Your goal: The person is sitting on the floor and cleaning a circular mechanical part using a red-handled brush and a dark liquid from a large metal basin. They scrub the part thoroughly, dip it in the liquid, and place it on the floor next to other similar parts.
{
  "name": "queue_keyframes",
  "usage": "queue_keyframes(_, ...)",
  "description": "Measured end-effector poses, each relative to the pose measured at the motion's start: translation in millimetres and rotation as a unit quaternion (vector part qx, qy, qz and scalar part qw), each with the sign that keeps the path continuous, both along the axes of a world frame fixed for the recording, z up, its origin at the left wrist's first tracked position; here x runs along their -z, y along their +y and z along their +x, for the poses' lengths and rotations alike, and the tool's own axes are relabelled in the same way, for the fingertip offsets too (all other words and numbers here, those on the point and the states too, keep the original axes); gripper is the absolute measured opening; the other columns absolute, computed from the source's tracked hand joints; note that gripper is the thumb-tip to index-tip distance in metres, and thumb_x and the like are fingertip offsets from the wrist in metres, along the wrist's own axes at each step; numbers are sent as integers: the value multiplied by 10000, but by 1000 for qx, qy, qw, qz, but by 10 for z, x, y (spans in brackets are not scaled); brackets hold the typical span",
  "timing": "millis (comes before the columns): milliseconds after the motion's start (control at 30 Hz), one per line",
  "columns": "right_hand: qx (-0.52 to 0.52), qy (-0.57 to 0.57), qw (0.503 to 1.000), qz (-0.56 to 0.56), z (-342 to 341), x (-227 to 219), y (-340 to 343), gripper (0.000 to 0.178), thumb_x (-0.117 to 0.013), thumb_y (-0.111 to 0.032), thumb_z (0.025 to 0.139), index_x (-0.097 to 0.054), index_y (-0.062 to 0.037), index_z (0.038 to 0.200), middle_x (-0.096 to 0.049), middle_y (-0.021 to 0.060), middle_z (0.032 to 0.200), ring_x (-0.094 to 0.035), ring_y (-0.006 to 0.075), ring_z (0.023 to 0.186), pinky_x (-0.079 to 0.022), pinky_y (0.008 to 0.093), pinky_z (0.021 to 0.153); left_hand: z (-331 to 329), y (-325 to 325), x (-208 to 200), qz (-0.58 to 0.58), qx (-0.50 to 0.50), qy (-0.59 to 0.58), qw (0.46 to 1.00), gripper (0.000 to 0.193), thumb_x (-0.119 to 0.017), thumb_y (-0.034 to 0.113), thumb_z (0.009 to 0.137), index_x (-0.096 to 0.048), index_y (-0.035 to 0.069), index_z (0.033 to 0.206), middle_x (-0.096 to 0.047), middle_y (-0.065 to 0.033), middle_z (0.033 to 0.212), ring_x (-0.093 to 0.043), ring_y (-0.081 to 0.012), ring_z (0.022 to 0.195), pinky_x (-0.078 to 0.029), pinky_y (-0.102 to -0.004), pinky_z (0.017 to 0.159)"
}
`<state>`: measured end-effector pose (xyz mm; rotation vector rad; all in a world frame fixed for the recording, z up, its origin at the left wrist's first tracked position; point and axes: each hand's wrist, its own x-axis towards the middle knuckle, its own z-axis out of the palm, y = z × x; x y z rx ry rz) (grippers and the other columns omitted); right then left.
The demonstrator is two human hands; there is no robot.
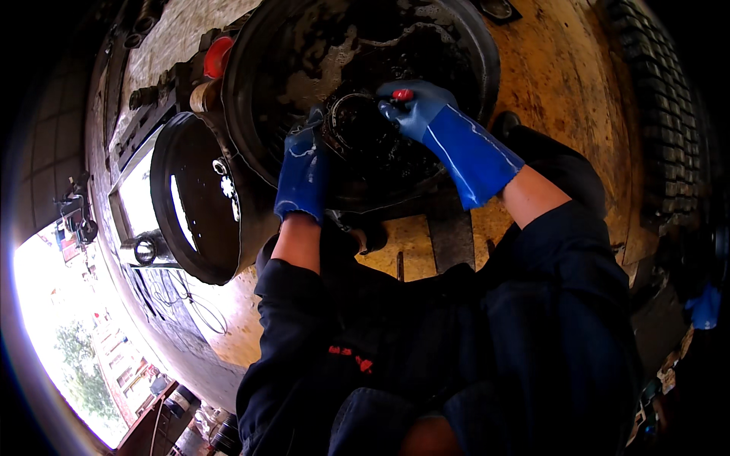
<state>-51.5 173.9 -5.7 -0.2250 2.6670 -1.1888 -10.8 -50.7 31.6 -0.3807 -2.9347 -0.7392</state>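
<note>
Both my hands wear long blue rubber gloves and work over a wide black round basin (493, 72) holding dark liquid with patches of foam. A dark, wet, ring-shaped part (333, 115) sits in the basin between my hands. My left hand (304, 148) is at its left side, fingers bent against its edge; they partly hide their hold. My right hand (422, 110) is closed around a red-handled tool (402, 95) just right of the part. Only the red end of the handle shows; the tool's working end is hidden.
Left of the basin stands a second round black tub (163, 205) with liquid in it. A red funnel-like piece (218, 58) and metal parts lie beyond it. A shiny metal cylinder (144, 249) is beside the tub. A large treaded tyre (661, 99) stands at right.
</note>
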Motion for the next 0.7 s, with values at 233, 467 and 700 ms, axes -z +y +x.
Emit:
queue_keyframes(233, 13, -235, 967, 100, -170, 210, 204, 521, -658, -494, 869, -686, -51, 1141, -722, 158, 979, -692, 276, 926, -529, 380, 892, 42, 5, -89, -96, -48, -26, 994, 420, -463, -93, 883, -572, -41, 1284, -653, -269, 1075, -635, -390, 1028, -519, -404, 903)
queue_keyframes(467, -44, -136, 990, -18, -238, 111, 63, 363, -638, -416, 935, -701, -123, 1138, -737, 114, 1017, -694, 266, 971, -532, 393, 884, 81, -151, 146, -112, 6, 31, 993, 319, -471, -17, 918, -611, -20, 1205, -652, -249, 1097, -627, -385, 1025, -510, -409, 896)
queue_keyframes(700, -8, -157, 981, -109, -264, 17, 100, 372, -642, -392, 934, -687, -133, 1197, -733, 113, 1077, -685, 261, 1022, -511, 357, 947, 88, -70, 166, -54, -6, 36, 998, 261, -488, 1, 914, -642, -9, 1125, -665, -229, 1069, -631, -361, 1038, -508, -401, 892)
